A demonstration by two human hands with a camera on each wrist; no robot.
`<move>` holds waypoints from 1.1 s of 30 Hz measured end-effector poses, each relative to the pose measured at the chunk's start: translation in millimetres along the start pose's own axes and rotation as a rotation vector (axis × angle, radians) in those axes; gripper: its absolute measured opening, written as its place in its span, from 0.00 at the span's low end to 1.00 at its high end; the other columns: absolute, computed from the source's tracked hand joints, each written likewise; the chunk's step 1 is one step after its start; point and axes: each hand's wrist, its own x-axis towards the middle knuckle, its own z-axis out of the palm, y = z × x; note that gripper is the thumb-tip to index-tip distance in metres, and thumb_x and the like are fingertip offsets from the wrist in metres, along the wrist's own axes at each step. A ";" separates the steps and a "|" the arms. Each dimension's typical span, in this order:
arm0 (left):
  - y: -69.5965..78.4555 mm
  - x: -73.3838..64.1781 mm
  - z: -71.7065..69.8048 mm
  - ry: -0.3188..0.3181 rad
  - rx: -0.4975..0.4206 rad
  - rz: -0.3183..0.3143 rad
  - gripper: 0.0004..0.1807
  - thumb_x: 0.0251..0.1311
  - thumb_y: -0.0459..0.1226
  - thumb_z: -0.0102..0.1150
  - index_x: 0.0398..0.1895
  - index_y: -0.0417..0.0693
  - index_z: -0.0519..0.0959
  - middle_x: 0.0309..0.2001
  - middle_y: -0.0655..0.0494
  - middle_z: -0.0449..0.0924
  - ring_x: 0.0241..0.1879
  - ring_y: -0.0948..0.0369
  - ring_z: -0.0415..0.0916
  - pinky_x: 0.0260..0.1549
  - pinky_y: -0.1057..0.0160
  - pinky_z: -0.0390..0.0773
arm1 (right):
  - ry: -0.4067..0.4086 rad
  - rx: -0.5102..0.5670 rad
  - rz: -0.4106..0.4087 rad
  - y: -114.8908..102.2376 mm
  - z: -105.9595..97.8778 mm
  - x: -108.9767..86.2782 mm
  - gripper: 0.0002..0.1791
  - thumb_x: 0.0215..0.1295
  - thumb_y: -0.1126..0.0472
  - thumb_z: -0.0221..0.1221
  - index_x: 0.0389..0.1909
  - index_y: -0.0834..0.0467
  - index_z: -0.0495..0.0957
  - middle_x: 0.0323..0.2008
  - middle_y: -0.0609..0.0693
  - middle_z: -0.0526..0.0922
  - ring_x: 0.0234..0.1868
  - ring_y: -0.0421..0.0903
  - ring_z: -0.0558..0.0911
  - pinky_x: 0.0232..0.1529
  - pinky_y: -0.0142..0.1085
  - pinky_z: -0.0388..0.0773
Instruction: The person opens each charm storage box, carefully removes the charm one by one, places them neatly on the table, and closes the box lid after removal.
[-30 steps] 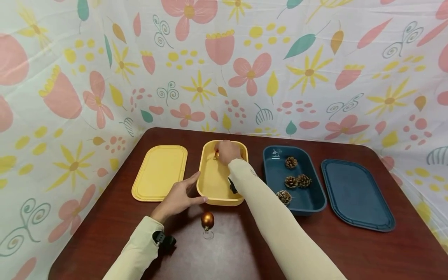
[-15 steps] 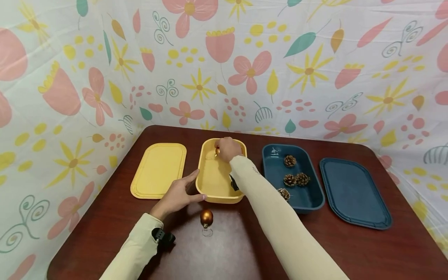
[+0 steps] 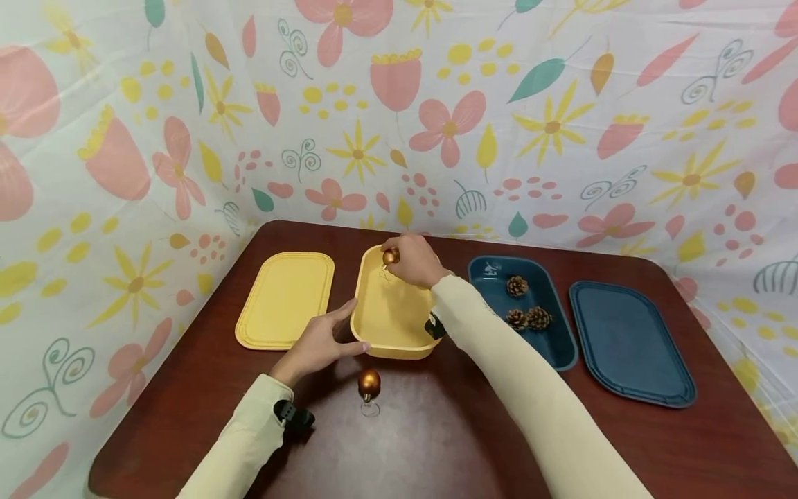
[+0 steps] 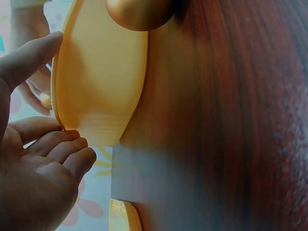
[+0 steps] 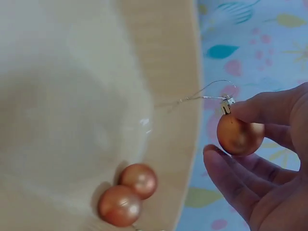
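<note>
My right hand pinches a shiny copper Christmas bauble by thumb and fingers, over the far end of the yellow box. Its thin wire loop dangles toward the box wall. Two more copper baubles lie inside, visible in the right wrist view but hidden by the hand in the head view. At the near left corner, my left hand holds the box, thumb at the front rim and fingers along the left side. Another bauble rests on the table just in front of the box.
The yellow lid lies left of the box. A dark blue box with several pine cones stands to the right, partly covered by my right sleeve. Beyond it lies a blue lid. Patterned cloth hangs behind the table.
My right hand has risen from inside the yellow box toward its far rim, bringing a bauble up with it. The left hand stays at the box corner.
</note>
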 end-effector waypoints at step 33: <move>5.2 0.7 -0.8 0.003 0.014 -0.004 0.52 0.54 0.47 0.74 0.79 0.44 0.57 0.79 0.50 0.57 0.75 0.49 0.62 0.72 0.48 0.66 | 0.016 0.427 -0.134 -34.9 -34.7 -139.0 0.19 0.58 0.60 0.72 0.51 0.52 0.85 0.48 0.48 0.86 0.35 0.40 0.88 0.35 0.33 0.86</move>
